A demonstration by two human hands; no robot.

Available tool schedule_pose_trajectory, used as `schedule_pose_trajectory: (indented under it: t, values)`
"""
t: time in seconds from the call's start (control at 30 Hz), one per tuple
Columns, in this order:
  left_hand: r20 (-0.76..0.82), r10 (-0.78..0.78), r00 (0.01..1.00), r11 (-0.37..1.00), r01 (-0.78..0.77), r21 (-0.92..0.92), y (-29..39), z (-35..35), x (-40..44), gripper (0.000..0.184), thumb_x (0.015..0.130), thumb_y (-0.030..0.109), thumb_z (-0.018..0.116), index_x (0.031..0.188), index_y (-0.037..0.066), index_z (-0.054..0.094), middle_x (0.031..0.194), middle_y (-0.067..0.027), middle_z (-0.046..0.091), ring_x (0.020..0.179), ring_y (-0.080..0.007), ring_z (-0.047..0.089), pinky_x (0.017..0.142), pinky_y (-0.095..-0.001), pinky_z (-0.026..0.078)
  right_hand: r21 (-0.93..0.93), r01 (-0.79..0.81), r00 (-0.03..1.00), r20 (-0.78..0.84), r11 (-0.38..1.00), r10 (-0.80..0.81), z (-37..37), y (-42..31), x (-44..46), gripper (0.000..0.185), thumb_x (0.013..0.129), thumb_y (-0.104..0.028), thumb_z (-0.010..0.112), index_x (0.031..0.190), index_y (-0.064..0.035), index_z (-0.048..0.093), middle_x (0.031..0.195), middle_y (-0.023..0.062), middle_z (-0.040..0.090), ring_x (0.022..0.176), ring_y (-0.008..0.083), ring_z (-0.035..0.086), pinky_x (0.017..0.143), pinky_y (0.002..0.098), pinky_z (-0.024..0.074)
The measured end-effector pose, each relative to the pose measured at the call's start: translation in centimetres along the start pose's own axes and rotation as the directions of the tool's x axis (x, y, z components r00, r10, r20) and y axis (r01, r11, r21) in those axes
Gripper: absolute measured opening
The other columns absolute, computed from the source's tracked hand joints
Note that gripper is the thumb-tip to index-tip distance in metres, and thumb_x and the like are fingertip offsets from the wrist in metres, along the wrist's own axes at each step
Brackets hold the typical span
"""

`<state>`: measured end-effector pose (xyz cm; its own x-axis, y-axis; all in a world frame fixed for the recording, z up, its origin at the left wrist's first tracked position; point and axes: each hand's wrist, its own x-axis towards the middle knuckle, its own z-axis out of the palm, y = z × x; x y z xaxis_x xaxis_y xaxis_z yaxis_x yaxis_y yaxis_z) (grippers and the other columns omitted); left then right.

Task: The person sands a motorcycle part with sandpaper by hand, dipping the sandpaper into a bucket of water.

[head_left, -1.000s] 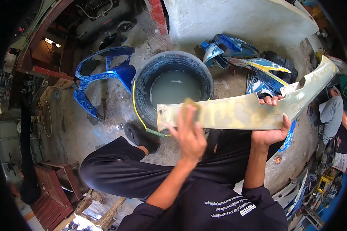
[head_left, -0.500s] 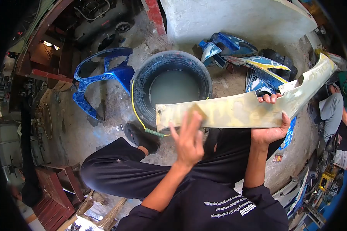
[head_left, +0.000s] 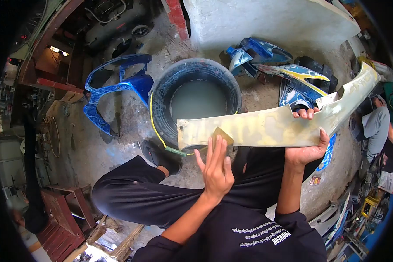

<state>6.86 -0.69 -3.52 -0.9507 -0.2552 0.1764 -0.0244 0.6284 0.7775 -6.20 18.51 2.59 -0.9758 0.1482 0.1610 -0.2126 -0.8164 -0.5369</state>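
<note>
A long, pale cream and yellowish panel (head_left: 257,129) stretches from over the bucket's near rim up to the right. My right hand (head_left: 308,146) is closed around its lower edge, thumb in front and fingertips showing at the notch. My left hand (head_left: 218,172) has its fingers extended over a small tan pad (head_left: 224,136), holding it against the panel's lower edge near the left end. Behind the panel stands a dark bucket (head_left: 161,94) holding cloudy grey water (head_left: 198,100).
A blue frame-like part (head_left: 137,85) lies left of the bucket. More blue, white and yellow panels (head_left: 260,50) lie at the back right by a pale wall (head_left: 266,22). A person in grey trousers (head_left: 375,131) is at the far right. Red-brown wooden furniture (head_left: 59,218) stands lower left.
My left hand and the tan pad have moved down to the panel's lower edge. My right hand keeps its hold, and the panel has barely moved.
</note>
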Motion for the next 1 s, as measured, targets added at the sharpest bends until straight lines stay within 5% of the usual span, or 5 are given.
schedule_pose_trajectory:
  t: [0.2, 0.43, 0.6, 0.87, 1.0]
  values:
    - [-0.039, -0.133, 0.990, 0.985, 0.136, 0.103, -3.2, -0.1, 5.9, 0.051, 0.103, 0.015, 0.047, 0.151, -0.003, 0.043, 0.154, -0.0194, 0.048, 0.148, -0.0373, 0.036, 0.122, -0.0573, 0.010, -0.026, -0.003, 1.000, -0.010, 1.000, 0.003, 0.2, 0.0, -0.1, 0.053, 0.087, -0.030, 0.055, 0.129, 0.0009, 0.045, 0.107, 0.0126, 0.051, 0.106, 0.0269, 0.049, 0.101, 0.0451, 0.0383]
    - [0.001, -0.054, 0.999, 0.995, 0.053, 0.080, -2.3, -0.8, -1.4, 0.051, 0.103, 0.015, 0.045, 0.152, -0.002, 0.041, 0.156, -0.0179, 0.046, 0.150, -0.0387, 0.033, 0.120, -0.0629, 0.009, 0.002, -0.022, 1.000, -0.007, 1.000, 0.022, -0.4, -0.1, 0.0, 0.052, 0.086, -0.029, 0.055, 0.128, 0.0003, 0.046, 0.107, 0.0122, 0.051, 0.106, 0.0263, 0.049, 0.102, 0.0447, 0.0378]
    - [-0.066, -0.191, 0.979, 0.979, 0.195, 0.060, -5.1, -0.8, 4.4, 0.051, 0.105, 0.017, 0.044, 0.152, -0.002, 0.040, 0.158, -0.0194, 0.042, 0.151, -0.0372, 0.031, 0.122, -0.0560, 0.013, -0.013, -0.027, 0.999, 0.026, 1.000, 0.027, -0.3, -0.3, -0.1, 0.052, 0.086, -0.028, 0.057, 0.128, -0.0003, 0.046, 0.108, 0.0127, 0.051, 0.106, 0.0264, 0.048, 0.103, 0.0440, 0.0374]
    - [-0.027, -0.068, 0.997, 0.992, 0.070, 0.106, -4.0, -1.0, -1.8, 0.052, 0.104, 0.016, 0.045, 0.153, -0.001, 0.041, 0.158, -0.0182, 0.043, 0.150, -0.0347, 0.034, 0.121, -0.0520, 0.015, 0.035, -0.064, 0.998, 0.026, 0.997, 0.063, -0.9, -0.4, 0.1, 0.050, 0.086, -0.026, 0.057, 0.127, -0.0004, 0.046, 0.107, 0.0124, 0.050, 0.107, 0.0268, 0.049, 0.104, 0.0446, 0.0379]
    - [-0.097, -0.150, 0.984, 0.985, 0.157, 0.073, -6.2, -1.1, 3.2, 0.053, 0.105, 0.018, 0.045, 0.153, -0.002, 0.039, 0.158, -0.0190, 0.042, 0.150, -0.0340, 0.034, 0.120, -0.0509, 0.017, -0.012, -0.045, 0.998, 0.053, 0.999, 0.046, -0.6, -0.2, 0.3, 0.050, 0.086, -0.025, 0.057, 0.127, 0.0006, 0.045, 0.107, 0.0123, 0.050, 0.107, 0.0272, 0.049, 0.104, 0.0451, 0.0382]
